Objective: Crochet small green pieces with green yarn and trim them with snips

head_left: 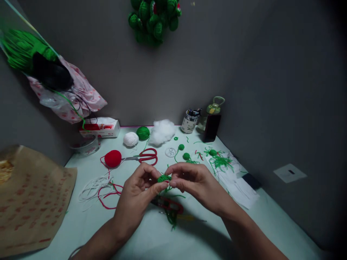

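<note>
Above the near middle of the table, my left hand [135, 193] pinches a small green crochet piece [163, 178] between thumb and fingers. A bit of red shows along its lower edge. My right hand [199, 182] closes its thumb and fingertips on the piece's right edge; whether it also grips yarn or a needle is too small to tell. Loose green yarn [171, 218] hangs or lies below the hands. Under them are a red-handled tool [173, 206], partly hidden, and a thin tool with a yellow handle [186, 217].
Red-handled scissors [148, 156] lie beyond my hands, near red [113, 159], white [130, 139] and green [143, 133] yarn balls and white stuffing [162, 132]. Green scraps [222, 162] lie right. A paper bag [35, 206] stands left; a phone [211, 128] leans at the back.
</note>
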`<move>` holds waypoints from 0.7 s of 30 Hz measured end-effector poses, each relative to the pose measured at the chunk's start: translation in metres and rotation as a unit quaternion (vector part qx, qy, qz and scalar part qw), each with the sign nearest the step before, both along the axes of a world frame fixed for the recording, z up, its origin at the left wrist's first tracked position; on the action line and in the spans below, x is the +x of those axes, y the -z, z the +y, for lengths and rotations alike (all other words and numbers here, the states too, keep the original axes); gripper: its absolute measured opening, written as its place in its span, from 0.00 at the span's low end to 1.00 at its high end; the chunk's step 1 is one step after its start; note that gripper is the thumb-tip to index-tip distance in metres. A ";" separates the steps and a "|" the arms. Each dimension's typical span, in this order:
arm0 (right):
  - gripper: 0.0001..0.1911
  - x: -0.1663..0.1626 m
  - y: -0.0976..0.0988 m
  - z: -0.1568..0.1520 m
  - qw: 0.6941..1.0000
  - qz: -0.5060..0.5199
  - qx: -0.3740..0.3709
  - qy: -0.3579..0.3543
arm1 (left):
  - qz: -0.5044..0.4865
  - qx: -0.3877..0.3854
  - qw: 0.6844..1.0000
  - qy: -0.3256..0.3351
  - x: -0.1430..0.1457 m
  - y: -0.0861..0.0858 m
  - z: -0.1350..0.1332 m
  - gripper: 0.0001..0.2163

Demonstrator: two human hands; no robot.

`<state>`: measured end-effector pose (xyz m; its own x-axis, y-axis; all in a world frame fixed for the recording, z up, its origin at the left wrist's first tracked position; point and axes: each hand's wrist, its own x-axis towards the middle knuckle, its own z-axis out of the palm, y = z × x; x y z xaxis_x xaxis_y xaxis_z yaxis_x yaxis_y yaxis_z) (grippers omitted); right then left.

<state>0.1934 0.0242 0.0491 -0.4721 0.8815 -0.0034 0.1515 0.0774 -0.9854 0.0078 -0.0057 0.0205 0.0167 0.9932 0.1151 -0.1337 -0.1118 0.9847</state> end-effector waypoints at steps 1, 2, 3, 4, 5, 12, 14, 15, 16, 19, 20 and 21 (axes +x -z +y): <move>0.07 0.000 0.000 0.001 1.000 -0.001 -0.007 0.002 | -0.004 0.001 1.000 0.005 0.000 0.001 0.000 0.07; 0.07 0.001 0.001 0.002 1.000 0.000 -0.016 0.001 | -0.007 0.004 1.000 0.010 -0.001 0.002 -0.001 0.07; 0.07 0.001 0.001 0.003 1.000 0.003 -0.026 -0.003 | -0.006 0.010 1.000 0.014 -0.001 0.003 -0.001 0.06; 0.08 0.001 0.002 0.003 0.999 0.007 -0.035 -0.008 | -0.001 0.020 1.000 0.018 -0.002 0.004 -0.001 0.06; 0.08 0.002 0.002 0.004 0.999 0.011 -0.039 -0.014 | 0.009 0.033 0.999 0.026 -0.003 0.005 -0.001 0.07; 0.09 0.005 0.000 0.004 0.999 0.011 -0.030 -0.006 | 0.146 0.224 0.963 0.038 -0.013 0.005 0.001 0.12; 0.09 0.005 -0.001 0.003 1.000 0.008 -0.028 -0.011 | 0.193 0.271 0.942 0.048 -0.016 0.005 0.004 0.13; 0.09 0.005 -0.002 0.003 1.000 0.005 -0.023 -0.015 | 0.212 0.284 0.934 0.055 -0.018 0.005 0.005 0.13; 0.08 0.005 -0.002 0.002 1.000 -0.001 -0.015 -0.021 | 0.226 0.286 0.929 0.063 -0.019 0.005 0.007 0.12; 0.07 0.007 -0.005 0.001 0.999 -0.033 0.027 -0.030 | 0.245 0.216 0.940 0.100 -0.020 0.004 0.008 0.06; 0.07 0.007 -0.005 0.001 0.998 -0.048 0.042 -0.030 | 0.242 0.176 0.947 0.118 -0.020 0.003 0.008 0.05; 0.07 0.008 -0.006 0.000 0.996 -0.062 0.056 -0.028 | 0.233 0.135 0.953 0.136 -0.020 0.001 0.007 0.04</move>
<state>0.2011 0.0245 0.0552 -0.5233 0.8515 0.0320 0.2639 0.1977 -0.9441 -0.0119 0.0018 0.0194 0.3808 0.8805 0.2824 0.2515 -0.3925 0.8847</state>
